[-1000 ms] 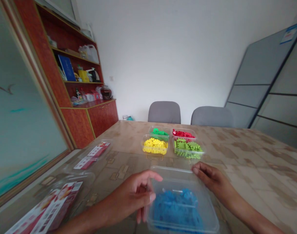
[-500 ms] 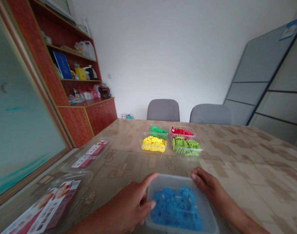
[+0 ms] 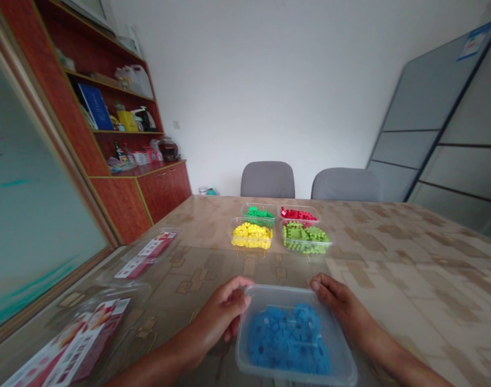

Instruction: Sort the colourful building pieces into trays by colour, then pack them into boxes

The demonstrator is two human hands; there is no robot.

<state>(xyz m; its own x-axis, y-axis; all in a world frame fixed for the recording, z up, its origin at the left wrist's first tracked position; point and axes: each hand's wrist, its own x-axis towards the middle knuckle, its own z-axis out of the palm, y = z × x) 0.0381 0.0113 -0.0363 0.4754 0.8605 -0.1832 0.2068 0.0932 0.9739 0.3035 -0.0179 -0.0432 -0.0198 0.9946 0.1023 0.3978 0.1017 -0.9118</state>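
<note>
In front of me on the table is a clear plastic container point(image 3: 340, 363) with a translucent lid over several blue toy pieces point(image 3: 287, 338). My left hand point(image 3: 225, 303) grips its far left corner, thumb on the lid's edge and the other fingers curled outside. At the far right corner, my right hand point(image 3: 337, 298) holds the rim, its fingertips along the edge and its palm beside the wall. Farther off stand clear tubs of yellow pieces point(image 3: 251, 235), light green pieces point(image 3: 305, 237), dark green pieces point(image 3: 259, 212) and red pieces point(image 3: 298, 214).
Two clear lids with printed labels, a near one point(image 3: 84, 344) and a farther one point(image 3: 146, 253), lie at the table's left. Grey chairs point(image 3: 267, 180) stand behind the patterned table point(image 3: 390, 258). A wooden cabinet point(image 3: 164, 193) is at the left, grey panelled doors point(image 3: 410, 102) at the right.
My left hand has shifted from the container's left side, index finger pointing along it, up to the far left corner, closing there. My right hand stays at the far right corner.
</note>
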